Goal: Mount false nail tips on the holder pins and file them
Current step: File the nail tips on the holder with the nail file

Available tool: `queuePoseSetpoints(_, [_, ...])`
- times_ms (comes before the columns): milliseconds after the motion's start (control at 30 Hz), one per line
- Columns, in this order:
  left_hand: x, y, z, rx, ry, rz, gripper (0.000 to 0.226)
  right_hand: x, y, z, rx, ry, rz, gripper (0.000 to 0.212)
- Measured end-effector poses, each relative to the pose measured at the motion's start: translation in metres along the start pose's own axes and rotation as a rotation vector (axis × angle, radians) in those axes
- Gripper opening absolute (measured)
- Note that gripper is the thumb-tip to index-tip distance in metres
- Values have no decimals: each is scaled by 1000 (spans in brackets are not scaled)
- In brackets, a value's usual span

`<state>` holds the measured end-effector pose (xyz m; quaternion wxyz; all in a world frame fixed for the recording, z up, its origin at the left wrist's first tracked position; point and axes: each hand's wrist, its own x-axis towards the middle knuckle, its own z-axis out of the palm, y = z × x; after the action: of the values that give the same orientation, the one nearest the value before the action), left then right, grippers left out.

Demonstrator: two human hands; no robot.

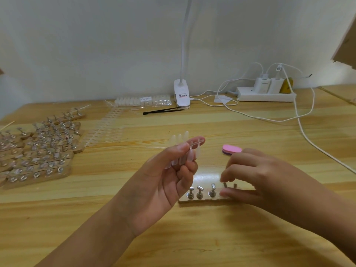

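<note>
Near the middle of the frame, the left hand (pixel 165 176) pinches a strip of nail tips (pixel 185 151) between thumb and forefinger, the other fingers curled loosely under it. It is held up off the table (pixel 192 237), probably so single tips can be snapped off as needed.

Just below and to the right, the right hand (pixel 256 174) hovers over the right end of a wooden holder (pixel 194 200). Its fingers are bent, and the forefinger and thumb close in around one of the pins (pixel 199 191). Whether they pinch a tip, grip the pin or hold nothing cannot be told. The three pins on the left end look bare, so mounting seems to have hardly begun.

A pink file (pixel 232 149) lies just behind the right hand, within easy reach for the filing step.

At the left edge sits a stack of other holders (pixel 38 151), with more strips (pixel 107 130) laid out beside it. Toward the back are black tweezers (pixel 161 111), a lamp clip (pixel 181 95) and a power strip (pixel 265 96).
</note>
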<state>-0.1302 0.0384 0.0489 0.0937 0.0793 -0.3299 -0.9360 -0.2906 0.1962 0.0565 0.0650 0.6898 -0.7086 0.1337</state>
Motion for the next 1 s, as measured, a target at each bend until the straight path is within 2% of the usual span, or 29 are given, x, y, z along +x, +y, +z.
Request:
queuePoseSetpoints(133, [1, 0, 0, -5, -3, -3, 56, -2, 2, 2, 41, 8, 7, 24])
queuePoseSetpoints(367, [1, 1, -1, 0, -4, 6, 54, -9, 12, 12, 241, 129, 27, 21])
queuePoseSetpoints(667, [2, 1, -1, 57, 26, 43, 49, -14, 19, 21, 301, 125, 71, 21])
queuePoseSetpoints(800, [2, -4, 5, 317, 125, 139, 16, -15, 21, 20, 363, 131, 109, 23])
queuePoseSetpoints(900, [-2, -8, 8, 634, 153, 218, 16, -12, 16, 10, 566, 257, 179, 29])
queuePoseSetpoints(1000, [-8, -14, 10, 893, 89, 218, 15, -9, 5, 1, 792, 366, 187, 25])
